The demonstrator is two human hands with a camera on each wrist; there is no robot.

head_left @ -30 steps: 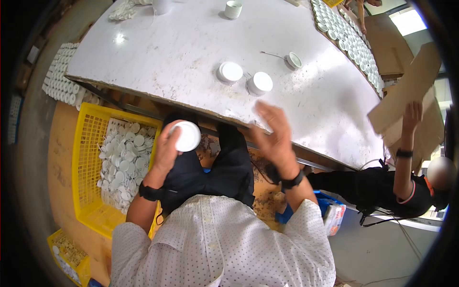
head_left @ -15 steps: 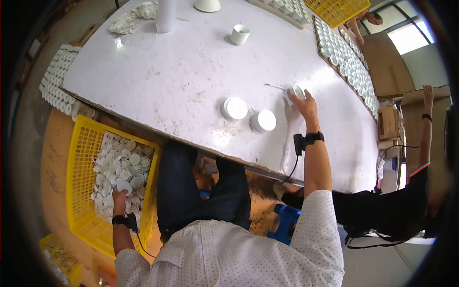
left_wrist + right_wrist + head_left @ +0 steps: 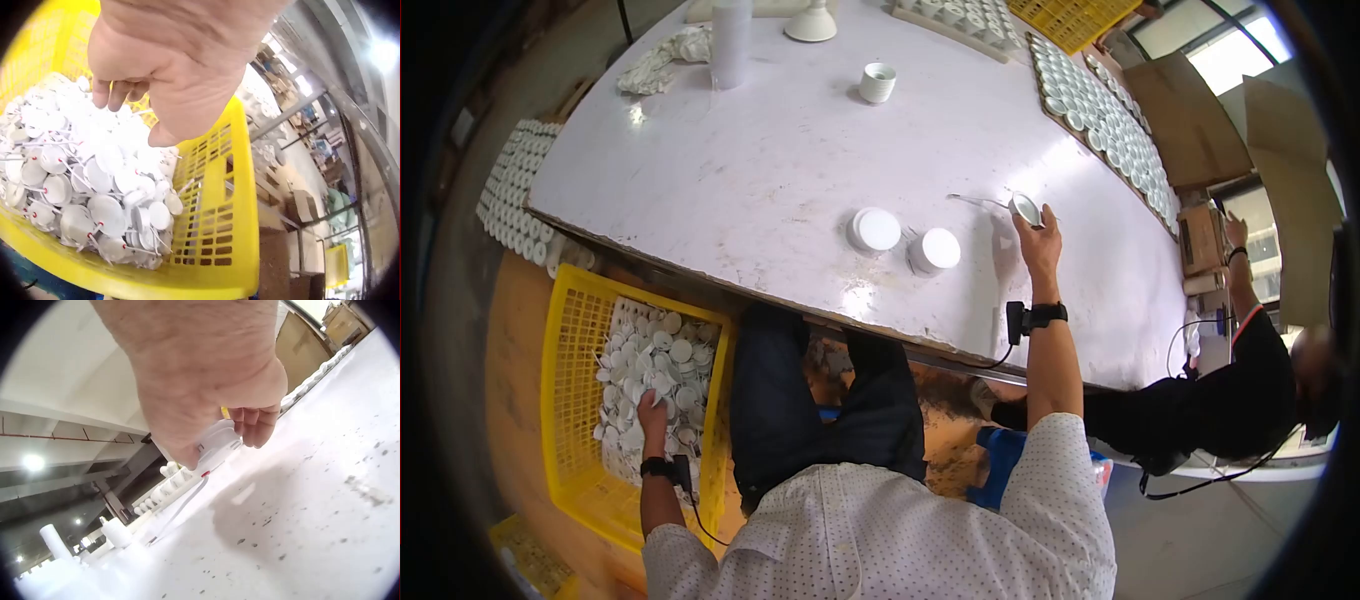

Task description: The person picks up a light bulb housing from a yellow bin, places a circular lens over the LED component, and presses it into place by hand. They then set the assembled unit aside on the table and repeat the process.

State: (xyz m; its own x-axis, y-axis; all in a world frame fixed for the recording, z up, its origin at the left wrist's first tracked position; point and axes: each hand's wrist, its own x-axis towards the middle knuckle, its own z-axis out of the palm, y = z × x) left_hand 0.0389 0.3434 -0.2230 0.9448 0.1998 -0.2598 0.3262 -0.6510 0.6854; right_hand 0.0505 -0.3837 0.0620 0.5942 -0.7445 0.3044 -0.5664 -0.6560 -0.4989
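While R hand [image 3: 1042,248] has its fingers round an open cup [image 3: 1026,207], approx. 11 o'clock of them, L hand [image 3: 653,424] is among the discs [image 3: 682,352], grip unclear. Two closed-looking cups [image 3: 935,250] at R fingers' 9 o'clock seem done; held one, wire [image 3: 978,201] out, seems part-done; far cup [image 3: 878,82], approx. 10 o'clock, prob. left too.

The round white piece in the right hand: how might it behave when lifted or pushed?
The white piece may roll on edge, given its round shape. Its thin wire probably flexes and trails, bowed as it is. Looking small in the right hand, it is likely light.
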